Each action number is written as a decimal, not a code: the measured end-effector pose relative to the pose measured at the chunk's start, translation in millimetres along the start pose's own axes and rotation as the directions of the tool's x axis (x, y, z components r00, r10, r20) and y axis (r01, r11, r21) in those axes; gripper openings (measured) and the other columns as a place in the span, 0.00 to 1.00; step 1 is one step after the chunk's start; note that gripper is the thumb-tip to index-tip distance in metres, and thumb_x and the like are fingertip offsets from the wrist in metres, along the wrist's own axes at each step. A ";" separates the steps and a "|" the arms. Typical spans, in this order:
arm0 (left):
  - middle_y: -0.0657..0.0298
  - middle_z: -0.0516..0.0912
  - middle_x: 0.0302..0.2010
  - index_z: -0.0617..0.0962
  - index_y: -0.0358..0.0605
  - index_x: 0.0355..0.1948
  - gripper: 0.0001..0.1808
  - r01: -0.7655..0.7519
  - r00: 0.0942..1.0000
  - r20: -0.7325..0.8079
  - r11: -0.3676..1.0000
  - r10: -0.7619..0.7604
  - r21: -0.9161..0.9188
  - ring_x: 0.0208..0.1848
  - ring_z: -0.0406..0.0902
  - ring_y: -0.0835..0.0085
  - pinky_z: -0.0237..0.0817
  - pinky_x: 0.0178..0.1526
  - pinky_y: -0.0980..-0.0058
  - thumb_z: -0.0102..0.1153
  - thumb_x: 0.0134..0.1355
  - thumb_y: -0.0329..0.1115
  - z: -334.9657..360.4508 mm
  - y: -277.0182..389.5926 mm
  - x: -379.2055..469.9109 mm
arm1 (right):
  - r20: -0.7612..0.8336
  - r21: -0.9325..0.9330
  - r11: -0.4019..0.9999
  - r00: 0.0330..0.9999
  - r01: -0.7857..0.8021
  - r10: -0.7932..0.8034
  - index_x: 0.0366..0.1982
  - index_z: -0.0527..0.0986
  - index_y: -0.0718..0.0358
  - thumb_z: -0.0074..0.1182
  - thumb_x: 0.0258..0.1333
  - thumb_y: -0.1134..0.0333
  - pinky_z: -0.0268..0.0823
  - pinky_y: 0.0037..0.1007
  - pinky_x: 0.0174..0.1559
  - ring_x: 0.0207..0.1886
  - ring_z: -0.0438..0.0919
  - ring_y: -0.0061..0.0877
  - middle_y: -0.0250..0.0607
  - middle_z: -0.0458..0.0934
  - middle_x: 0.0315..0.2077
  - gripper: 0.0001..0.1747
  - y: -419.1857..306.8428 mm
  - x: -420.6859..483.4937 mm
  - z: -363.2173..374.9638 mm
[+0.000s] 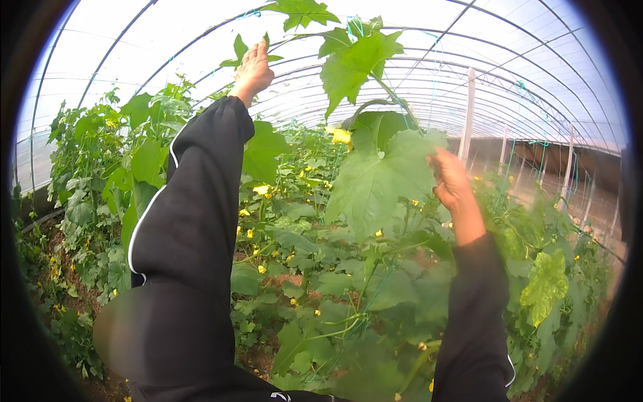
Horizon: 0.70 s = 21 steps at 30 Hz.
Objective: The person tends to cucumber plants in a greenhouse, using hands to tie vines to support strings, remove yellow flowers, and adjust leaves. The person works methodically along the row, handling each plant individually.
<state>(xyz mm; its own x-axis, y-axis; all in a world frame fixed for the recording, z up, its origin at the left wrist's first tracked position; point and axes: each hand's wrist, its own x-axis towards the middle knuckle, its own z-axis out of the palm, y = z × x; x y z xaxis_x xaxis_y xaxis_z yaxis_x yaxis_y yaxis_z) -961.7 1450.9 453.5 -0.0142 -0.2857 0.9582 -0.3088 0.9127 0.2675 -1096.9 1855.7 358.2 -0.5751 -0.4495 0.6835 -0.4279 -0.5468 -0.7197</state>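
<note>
My left hand [254,70] is raised high at the upper left, against a small leafy shoot [241,48] of a climbing vine; its fingers are extended and close together, and whether they grip the shoot cannot be told. On the right, my right hand [448,176] is at the edge of a large green leaf [374,176], fingers bent, their tips partly hidden by the leaf. Between the hands a thick vine stem [394,95] bends beside a yellow flower [340,135]. A broad lobed leaf [354,65] hangs above it, near green twine [355,24].
Dense vines with yellow flowers [262,190] fill the ground ahead. Arched metal ribs [206,32] carry the translucent greenhouse cover. Upright posts [467,113] and hanging strings [511,156] stand at the right. A mottled leaf [545,286] is at the lower right.
</note>
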 end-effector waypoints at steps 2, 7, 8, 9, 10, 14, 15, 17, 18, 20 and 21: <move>0.54 0.65 0.62 0.51 0.46 0.67 0.39 0.067 0.984 0.168 0.997 -0.061 -0.026 0.63 0.63 0.55 0.57 0.60 0.61 0.49 0.54 0.33 13.0 -9.8 9.5 | -0.024 -0.015 0.999 0.999 -0.041 0.041 0.31 0.76 0.61 0.53 0.54 0.71 0.62 0.19 0.29 0.24 0.68 0.14 0.25 0.73 0.22 0.03 -3.7 -1.1 0.8; 0.52 0.81 0.38 0.78 0.47 0.41 0.16 0.160 0.986 0.089 0.958 -0.143 -0.236 0.44 0.76 0.52 0.65 0.46 0.57 0.49 0.60 0.45 32.6 10.5 -32.8 | -0.023 -0.276 0.960 0.999 -0.040 0.035 0.40 0.73 0.67 0.53 0.57 0.68 0.66 0.19 0.27 0.27 0.73 0.17 0.31 0.74 0.25 0.12 4.9 11.4 -3.5; 0.52 0.81 0.38 0.78 0.47 0.40 0.15 0.212 0.969 0.177 0.950 -0.173 -0.229 0.44 0.76 0.52 0.65 0.46 0.58 0.49 0.60 0.44 29.3 19.6 -52.2 | -0.054 -0.288 0.957 0.998 -0.028 0.013 0.41 0.73 0.67 0.53 0.57 0.67 0.67 0.20 0.27 0.27 0.73 0.17 0.32 0.74 0.25 0.13 9.0 15.7 -3.5; 0.52 0.81 0.38 0.79 0.47 0.40 0.14 0.217 0.961 0.224 0.943 -0.162 -0.251 0.44 0.77 0.52 0.65 0.46 0.58 0.50 0.59 0.43 24.3 29.7 -76.4 | -0.054 -0.289 0.957 0.999 -0.015 -0.001 0.42 0.72 0.67 0.53 0.57 0.67 0.68 0.21 0.27 0.27 0.73 0.18 0.32 0.74 0.26 0.13 14.1 19.7 -2.7; 0.51 0.81 0.37 0.79 0.46 0.38 0.14 0.285 0.907 0.394 0.903 -0.147 -0.322 0.43 0.77 0.52 0.65 0.45 0.58 0.50 0.59 0.43 18.6 39.1 -106.9 | -0.086 -0.323 0.945 0.996 -0.055 0.028 0.42 0.72 0.66 0.54 0.57 0.66 0.70 0.23 0.28 0.27 0.75 0.19 0.34 0.75 0.27 0.13 16.3 26.3 -0.4; 0.52 0.79 0.26 0.75 0.37 0.36 0.13 0.231 0.874 0.487 0.876 0.004 -0.423 0.32 0.76 0.59 0.64 0.38 0.61 0.47 0.62 0.38 -3.0 79.2 -226.4 | -0.090 -0.312 0.949 0.996 -0.038 0.010 0.40 0.73 0.66 0.53 0.56 0.63 0.68 0.25 0.37 0.32 0.76 0.22 0.37 0.77 0.32 0.14 24.3 39.3 24.0; 0.56 0.78 0.20 0.74 0.34 0.36 0.13 0.209 0.892 0.450 0.841 0.046 -0.499 0.24 0.76 0.66 0.65 0.33 0.67 0.46 0.63 0.36 -7.8 86.2 -246.2 | -0.091 -0.559 0.812 0.961 0.168 -0.261 0.40 0.72 0.67 0.54 0.55 0.64 0.69 0.26 0.37 0.33 0.77 0.23 0.37 0.77 0.31 0.14 24.2 39.7 34.6; 0.56 0.77 0.18 0.72 0.34 0.35 0.12 0.375 0.852 0.522 0.652 0.038 -0.659 0.24 0.75 0.68 0.64 0.31 0.68 0.44 0.64 0.35 -17.0 93.7 -266.8 | 0.005 -0.907 0.305 0.733 0.290 -0.681 0.40 0.71 0.68 0.55 0.54 0.67 0.70 0.28 0.36 0.34 0.78 0.26 0.38 0.78 0.30 0.14 23.2 39.5 60.3; 0.57 0.75 0.15 0.73 0.36 0.34 0.12 0.369 0.886 0.463 0.591 0.009 -0.717 0.18 0.72 0.66 0.63 0.28 0.68 0.45 0.64 0.36 -21.2 96.8 -271.0 | 0.051 -0.869 0.301 0.675 0.394 -0.736 0.39 0.72 0.68 0.53 0.54 0.67 0.68 0.29 0.39 0.37 0.77 0.28 0.37 0.78 0.31 0.13 19.7 37.0 70.5; 0.60 0.75 0.16 0.73 0.35 0.37 0.12 0.440 0.862 0.504 0.566 -0.050 -0.697 0.21 0.70 0.72 0.61 0.28 0.71 0.43 0.64 0.35 -30.8 99.1 -270.1 | 0.113 -0.625 0.635 0.858 0.453 -0.501 0.41 0.72 0.68 0.51 0.55 0.68 0.68 0.28 0.38 0.38 0.76 0.27 0.39 0.77 0.33 0.14 18.1 37.8 95.5; 0.62 0.74 0.17 0.72 0.35 0.38 0.12 0.464 0.854 0.516 0.548 -0.068 -0.696 0.22 0.69 0.75 0.60 0.28 0.73 0.43 0.64 0.34 -36.1 99.8 -267.9 | 0.235 -0.448 0.770 0.891 0.453 -0.388 0.42 0.72 0.68 0.50 0.55 0.69 0.67 0.28 0.38 0.39 0.75 0.27 0.39 0.76 0.35 0.14 19.6 39.7 106.4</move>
<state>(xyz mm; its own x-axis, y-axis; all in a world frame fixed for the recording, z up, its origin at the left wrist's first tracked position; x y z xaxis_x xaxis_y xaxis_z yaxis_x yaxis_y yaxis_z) -954.4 1629.1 227.1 -0.4813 -0.4571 0.7479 0.4858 0.5711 0.6617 -1053.9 1752.0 384.2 -0.1832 -0.3543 0.9170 -0.9029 -0.3082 -0.2995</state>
